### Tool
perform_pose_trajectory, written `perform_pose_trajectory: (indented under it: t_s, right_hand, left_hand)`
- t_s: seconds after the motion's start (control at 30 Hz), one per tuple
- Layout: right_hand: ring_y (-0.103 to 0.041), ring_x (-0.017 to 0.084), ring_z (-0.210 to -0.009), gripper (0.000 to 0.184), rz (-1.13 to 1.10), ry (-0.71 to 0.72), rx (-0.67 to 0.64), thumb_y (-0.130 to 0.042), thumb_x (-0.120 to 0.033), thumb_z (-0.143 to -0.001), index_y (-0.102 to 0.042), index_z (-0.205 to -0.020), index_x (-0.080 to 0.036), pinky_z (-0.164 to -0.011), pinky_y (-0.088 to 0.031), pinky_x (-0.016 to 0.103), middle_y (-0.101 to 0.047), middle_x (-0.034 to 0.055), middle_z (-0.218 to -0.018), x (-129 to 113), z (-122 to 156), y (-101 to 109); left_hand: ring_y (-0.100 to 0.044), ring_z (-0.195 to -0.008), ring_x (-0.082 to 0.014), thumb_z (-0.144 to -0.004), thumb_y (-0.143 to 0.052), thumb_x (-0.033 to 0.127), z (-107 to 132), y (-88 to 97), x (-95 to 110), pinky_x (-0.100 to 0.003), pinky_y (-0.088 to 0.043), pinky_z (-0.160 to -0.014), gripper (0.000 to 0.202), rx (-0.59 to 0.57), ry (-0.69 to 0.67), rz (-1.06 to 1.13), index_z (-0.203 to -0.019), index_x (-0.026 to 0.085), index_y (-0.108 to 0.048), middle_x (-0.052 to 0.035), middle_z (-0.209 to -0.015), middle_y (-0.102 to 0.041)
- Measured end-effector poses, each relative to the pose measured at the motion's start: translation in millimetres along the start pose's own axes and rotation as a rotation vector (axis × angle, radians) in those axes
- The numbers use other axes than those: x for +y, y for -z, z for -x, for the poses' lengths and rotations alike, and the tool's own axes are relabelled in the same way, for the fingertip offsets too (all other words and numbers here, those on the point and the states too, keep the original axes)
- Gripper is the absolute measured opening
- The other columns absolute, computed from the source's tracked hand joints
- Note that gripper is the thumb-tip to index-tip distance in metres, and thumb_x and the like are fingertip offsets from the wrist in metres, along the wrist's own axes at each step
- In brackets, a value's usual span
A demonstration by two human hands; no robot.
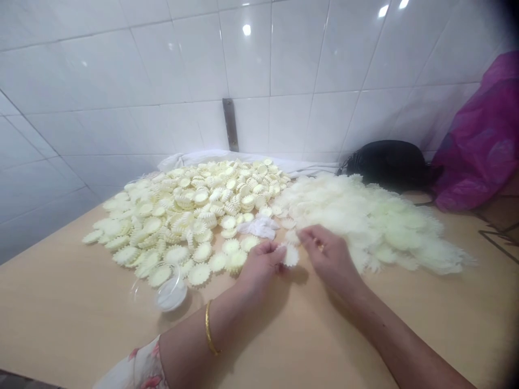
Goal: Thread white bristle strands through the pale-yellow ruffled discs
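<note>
My left hand [261, 267] pinches a small, pale, frilly-edged disc [290, 255] between thumb and fingertips, a little above the table. Just to its right, my right hand [328, 254] has its thumb and forefinger pressed together. Whatever lies between those fingertips, if anything, is too small to make out. Beyond my left hand spreads a big heap of cream-yellow, frilly-edged cups [203, 197], some stacked inside each other. Flat, whitish-green frilly sheets [344, 210] are piled up past my right hand. A crumpled white cloth [259, 227] lies between the two piles.
A small clear bowl [171, 294] with something white inside stands left of my left forearm on the wooden table [81, 302]. White fabric [243, 156] runs along the tiled wall. At the back right are a black object [389, 162] and a magenta plastic bag [480, 140].
</note>
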State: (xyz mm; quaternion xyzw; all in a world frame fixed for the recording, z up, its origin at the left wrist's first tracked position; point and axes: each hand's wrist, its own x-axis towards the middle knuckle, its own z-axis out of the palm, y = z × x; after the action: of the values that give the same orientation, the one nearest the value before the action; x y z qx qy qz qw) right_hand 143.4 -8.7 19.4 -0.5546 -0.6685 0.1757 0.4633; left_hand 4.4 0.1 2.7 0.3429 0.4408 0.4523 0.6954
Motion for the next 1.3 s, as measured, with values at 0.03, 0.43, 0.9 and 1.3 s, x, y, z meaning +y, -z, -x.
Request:
perform_pose_trajectory:
  t_s: [0.03, 0.43, 0.9, 1.3]
  right_hand:
    - [-0.055, 0.018, -0.068, 0.024, -0.08, -0.037, -0.084, -0.045, -0.037, -0.084, -0.058, -0.074, -0.019, -0.061, -0.041, 0.03, -0.062, 0.0041, -0.072, -3, 2, -4]
    - [-0.053, 0.014, -0.061, 0.029, -0.772, -0.383, -0.29, -0.067, -0.044, -0.068, -0.055, -0.065, -0.018, -0.06, -0.04, 0.027, -0.059, -0.0007, -0.062, 9, 5, -18]
    - [-0.04, 0.012, -0.052, 0.03, -0.216, -0.232, 0.007, -0.049, -0.042, -0.079, -0.047, -0.06, -0.019, -0.05, -0.033, 0.025, -0.044, -0.0029, -0.054, 15, -4, -1]
    - [-0.045, 0.032, -0.098, 0.028, 0.625, 0.051, 0.531, -0.048, -0.033, -0.079, -0.06, -0.101, -0.018, -0.074, -0.036, 0.044, -0.054, 0.0143, -0.108, 40, -16, 23]
  left_hand:
    - [-0.048, -0.048, -0.0081, -0.067, -0.067, 0.019, 1, -0.5, 1, -0.022, -0.04, -0.05, 0.018, 0.003, 0.004, 0.012, -0.062, 0.014, -0.05, -0.0006, -0.055, -0.052]
    - [-0.046, -0.047, -0.0069, -0.059, -0.074, 0.036, 2, 1.1, 1, -0.02, -0.035, -0.046, 0.032, -0.025, -0.033, -0.005, -0.062, 0.014, -0.051, 0.0006, -0.056, -0.052]
    - [-0.053, -0.048, -0.0101, -0.074, -0.06, 0.029, 1, -0.6, 4, -0.019, -0.037, -0.042, 0.02, -0.095, 0.146, 0.057, -0.068, 0.014, -0.049, -0.0013, -0.057, -0.053]
    - [-0.064, -0.062, -0.017, -0.072, -0.053, 0.003, 0, -2.3, 3, -0.026, -0.051, -0.06, 0.007, -0.048, 0.131, 0.07, -0.074, 0.009, -0.056, -0.011, -0.07, -0.062]
